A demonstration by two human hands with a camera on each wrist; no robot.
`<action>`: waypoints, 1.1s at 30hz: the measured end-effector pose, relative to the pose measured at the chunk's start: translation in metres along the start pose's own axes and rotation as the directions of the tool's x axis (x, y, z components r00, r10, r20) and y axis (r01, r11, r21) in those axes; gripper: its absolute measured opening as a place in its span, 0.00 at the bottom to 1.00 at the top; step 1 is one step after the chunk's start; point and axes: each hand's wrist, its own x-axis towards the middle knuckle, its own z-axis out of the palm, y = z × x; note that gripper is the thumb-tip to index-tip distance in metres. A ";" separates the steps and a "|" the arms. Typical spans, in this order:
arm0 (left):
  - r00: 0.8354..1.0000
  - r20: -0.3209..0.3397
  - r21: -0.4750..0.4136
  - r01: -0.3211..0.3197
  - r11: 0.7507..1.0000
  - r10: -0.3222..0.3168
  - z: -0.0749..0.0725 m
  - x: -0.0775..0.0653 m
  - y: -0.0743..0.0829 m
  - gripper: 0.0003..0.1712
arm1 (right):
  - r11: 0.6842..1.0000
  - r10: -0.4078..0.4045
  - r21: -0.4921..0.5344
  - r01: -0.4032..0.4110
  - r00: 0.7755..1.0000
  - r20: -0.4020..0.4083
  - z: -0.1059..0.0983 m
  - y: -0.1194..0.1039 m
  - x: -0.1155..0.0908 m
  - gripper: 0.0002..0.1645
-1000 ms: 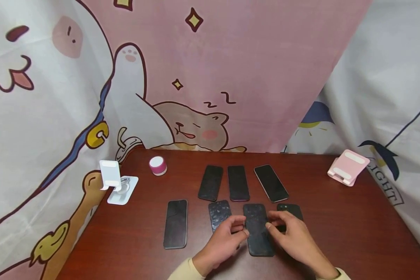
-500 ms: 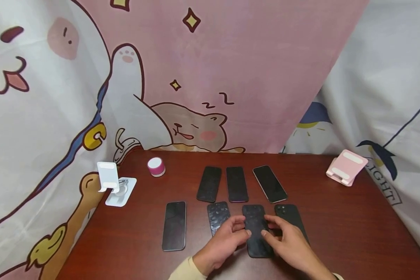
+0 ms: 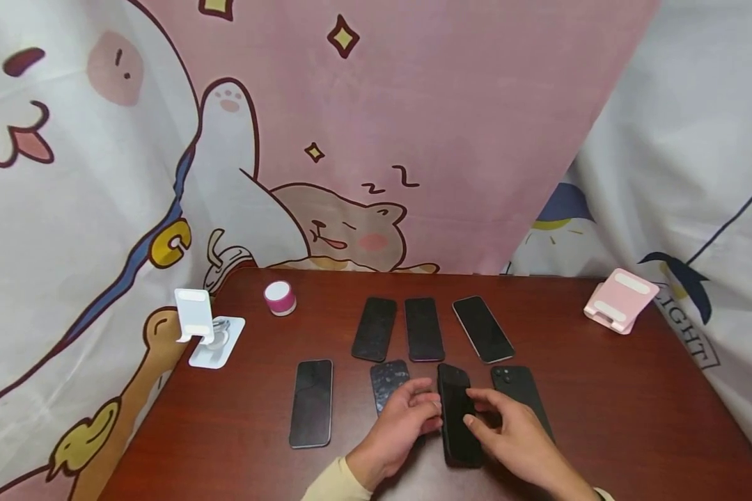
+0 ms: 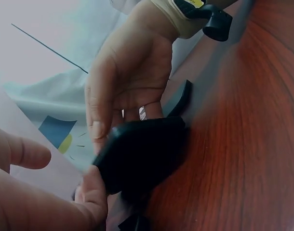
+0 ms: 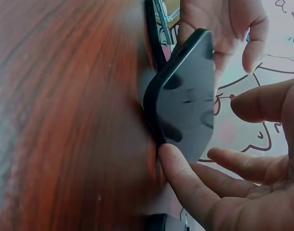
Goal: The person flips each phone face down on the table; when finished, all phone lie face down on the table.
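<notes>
A black smartphone stands tilted between both hands, its left long edge raised and its dark glass facing right. My left hand grips the raised edge with bent fingers, the thumb apart from it. Opposite, my right hand has its fingers spread, one fingertip touching the phone's lower edge in the right wrist view. Its thumb stays off the glass. Behind the left hand lies a phone with a mottled surface, partly covered. Right of the right hand rests a dark phone with back cameras.
Three phones lie behind: a black one, a second and a silver-edged one. Another phone is at left. A white phone stand, a pink-and-white round jar and a pink stand stand farther out.
The smartphone between the hands has turned from nearly flat to tilted, its left edge rising. Earlier, the right hand shifted left and uncovered more of the phone at right.
</notes>
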 end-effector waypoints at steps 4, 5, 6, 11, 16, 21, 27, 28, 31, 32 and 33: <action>0.999 0.044 -0.021 0.007 1.000 -0.007 0.002 0.003 -0.005 0.31 | 1.000 -0.028 0.009 0.028 1.000 -0.005 0.002 0.000 0.001 0.26; 0.998 0.060 -0.027 0.010 1.000 -0.008 0.002 0.004 -0.006 0.30 | 0.999 -0.032 0.012 0.032 0.999 -0.007 0.002 0.000 0.001 0.25; 0.997 0.077 -0.032 0.011 0.999 -0.009 0.003 0.004 -0.007 0.30 | 0.999 -0.032 0.019 0.032 0.999 -0.007 0.003 0.000 0.002 0.25; 0.990 0.142 -0.052 0.029 0.998 -0.022 0.005 0.007 -0.008 0.31 | 0.998 -0.014 0.063 0.015 1.000 -0.011 0.004 0.000 0.003 0.25; 0.984 0.167 0.012 0.063 0.998 -0.064 0.012 0.008 -0.007 0.31 | 0.992 -0.019 0.127 0.020 1.000 -0.010 0.003 -0.001 0.005 0.29; 0.979 0.180 0.084 0.080 0.993 -0.094 0.017 0.007 -0.011 0.35 | 0.986 -0.035 0.166 0.033 0.999 0.008 -0.006 0.003 0.006 0.31; 0.977 0.189 0.097 0.080 0.992 -0.098 0.017 0.006 -0.014 0.36 | 0.983 -0.018 0.184 0.011 0.999 0.033 -0.014 0.007 0.005 0.30; 0.977 0.190 0.097 0.080 0.992 -0.097 0.017 0.006 -0.014 0.36 | 0.983 -0.018 0.183 0.011 0.999 0.036 -0.015 0.007 0.006 0.30; 0.981 0.175 0.099 0.066 0.993 -0.082 0.016 0.007 -0.013 0.33 | 0.983 -0.031 0.185 0.023 0.999 0.040 -0.016 0.006 0.006 0.30; 0.985 0.158 0.097 0.055 0.994 -0.070 0.016 0.007 -0.013 0.32 | 0.982 -0.036 0.188 0.028 0.999 0.040 -0.017 0.006 0.006 0.30; 0.988 0.142 0.090 0.044 0.995 -0.056 0.015 0.007 -0.013 0.31 | 0.981 -0.042 0.191 0.034 0.998 0.037 -0.017 0.005 0.006 0.30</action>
